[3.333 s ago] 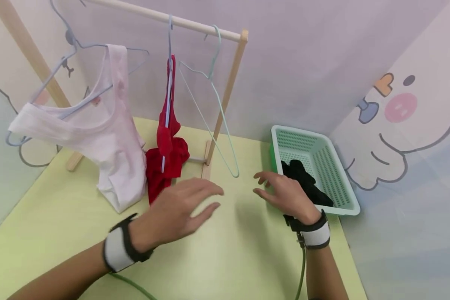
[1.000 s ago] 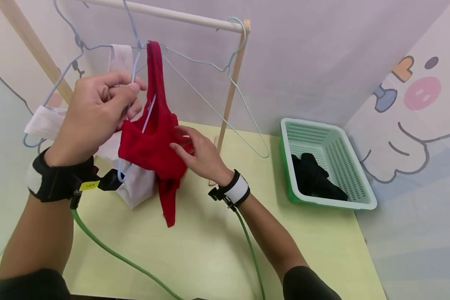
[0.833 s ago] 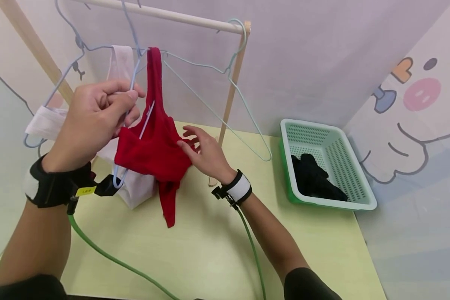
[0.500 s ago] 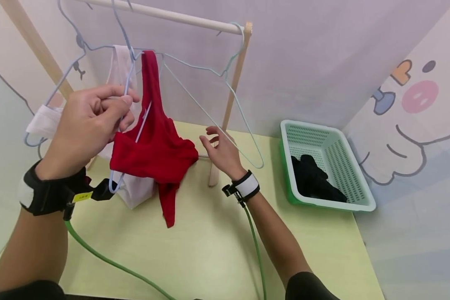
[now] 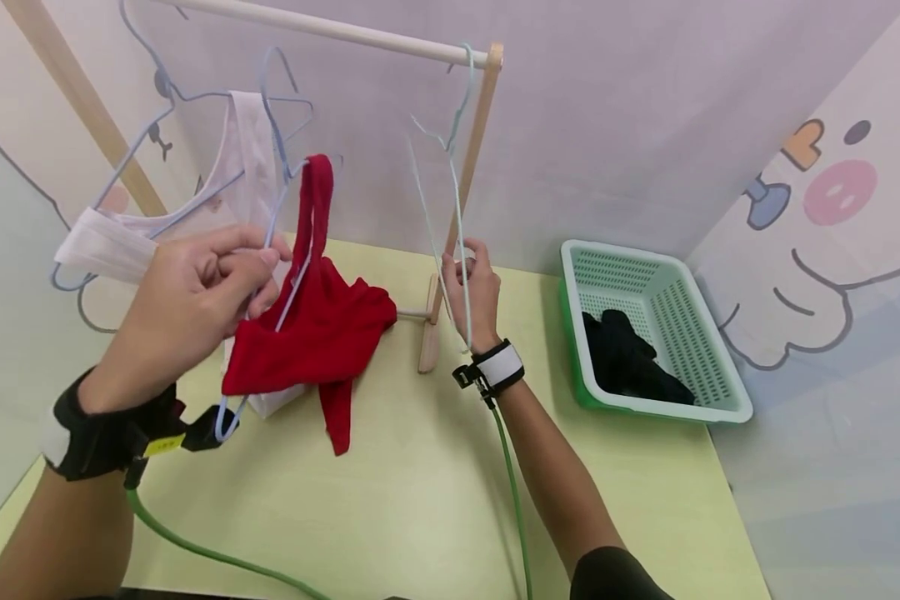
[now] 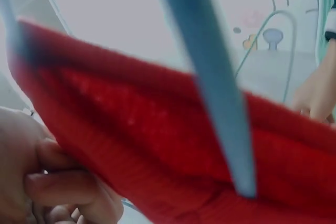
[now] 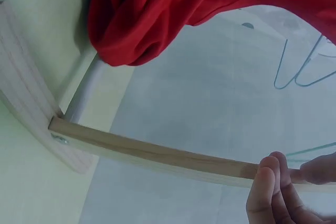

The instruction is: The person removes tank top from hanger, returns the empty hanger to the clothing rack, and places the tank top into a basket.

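the left hand [image 5: 195,304] pinches the blue wire hanger [image 6: 218,98], hook up, apparently below the rod [image 5: 375,38], bar slanting toward the back of the bench [image 5: 420,483]; the red sleeveless top [image 5: 307,342] hangs on it, left of the right hand [image 5: 482,287], which grips the right wooden post [image 5: 480,125].

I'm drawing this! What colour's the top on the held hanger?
The top is red, clearest in the head view.

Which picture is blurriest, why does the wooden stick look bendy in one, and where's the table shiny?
Left wrist view: blurriest, the blue hanger and red garment out of focus, probably too close; right wrist view: the wooden post looks bowed, likely lens distortion; head view: soft glare on the yellow table, near its middle.
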`<state>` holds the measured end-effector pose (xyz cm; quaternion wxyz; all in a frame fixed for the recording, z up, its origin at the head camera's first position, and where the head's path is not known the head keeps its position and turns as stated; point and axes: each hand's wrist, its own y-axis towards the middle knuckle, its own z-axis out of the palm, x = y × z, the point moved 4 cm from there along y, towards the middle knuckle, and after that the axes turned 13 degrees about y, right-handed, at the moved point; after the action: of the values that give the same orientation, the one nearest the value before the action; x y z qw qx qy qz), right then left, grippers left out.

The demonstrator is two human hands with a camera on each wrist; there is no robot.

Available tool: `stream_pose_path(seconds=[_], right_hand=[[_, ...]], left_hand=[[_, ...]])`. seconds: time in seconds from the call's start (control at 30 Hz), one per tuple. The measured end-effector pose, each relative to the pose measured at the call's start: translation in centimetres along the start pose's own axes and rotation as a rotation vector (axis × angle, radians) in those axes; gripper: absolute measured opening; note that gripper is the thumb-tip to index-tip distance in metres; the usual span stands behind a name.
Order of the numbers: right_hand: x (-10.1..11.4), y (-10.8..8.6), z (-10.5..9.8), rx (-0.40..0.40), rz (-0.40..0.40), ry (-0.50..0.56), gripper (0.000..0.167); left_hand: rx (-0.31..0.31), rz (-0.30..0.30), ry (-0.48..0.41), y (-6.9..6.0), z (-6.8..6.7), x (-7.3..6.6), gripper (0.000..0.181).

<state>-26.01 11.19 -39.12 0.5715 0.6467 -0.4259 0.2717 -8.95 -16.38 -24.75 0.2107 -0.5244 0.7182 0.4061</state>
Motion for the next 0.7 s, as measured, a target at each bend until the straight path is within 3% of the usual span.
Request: stream_pose_path(seconds=[0.47, 0.7], right_hand=[[-0.8, 0.2, -0.1, 0.031, -0.022, 0.012, 0.029], [-1.2, 0.4, -0.2, 0.03, -0.031, 0.007, 0.028]], left_hand=[[0.13, 0.059, -0.088, -4.5, 2.3, -0.5, 0.01], [0.197, 0.024, -0.145, -7.8, 3.9, -0.2, 0.013]])
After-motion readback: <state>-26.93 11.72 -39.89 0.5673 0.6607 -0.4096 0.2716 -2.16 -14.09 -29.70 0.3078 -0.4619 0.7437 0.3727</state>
